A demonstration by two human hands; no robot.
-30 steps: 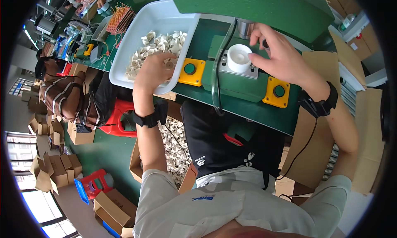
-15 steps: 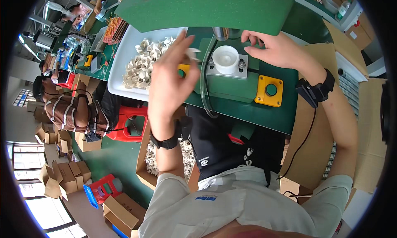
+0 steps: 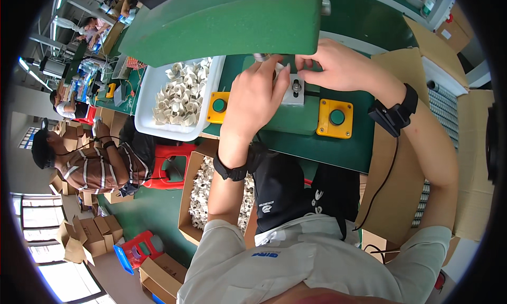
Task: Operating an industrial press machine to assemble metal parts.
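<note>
My left hand (image 3: 254, 95) reaches palm down over the metal fixture plate (image 3: 293, 97) below the green press head (image 3: 227, 32). Its thumb and fingers come together around a small white plastic part, which they mostly hide. The round white holder on the plate is covered by this hand. On the plate's other side is my right hand (image 3: 334, 66), thumb and fingers bent but apart, with nothing visible in them. Yellow button boxes flank the fixture, one on the left (image 3: 212, 115) and one on the right (image 3: 344, 132), each with a green button.
A white tray (image 3: 141, 116) heaped with white plastic parts (image 3: 182, 95) stands at the left. Below it, a cardboard box (image 3: 186, 227) holds more. At the right, an open carton (image 3: 393, 145) stands beside stacked ribbed cylinders (image 3: 443, 114). A person in a striped shirt (image 3: 95, 169) sits leftward.
My left hand has moved right and down to the fixture with the white plastic part. My right hand has come slightly closer to it. The view has shifted, and the press head appears farther left.
</note>
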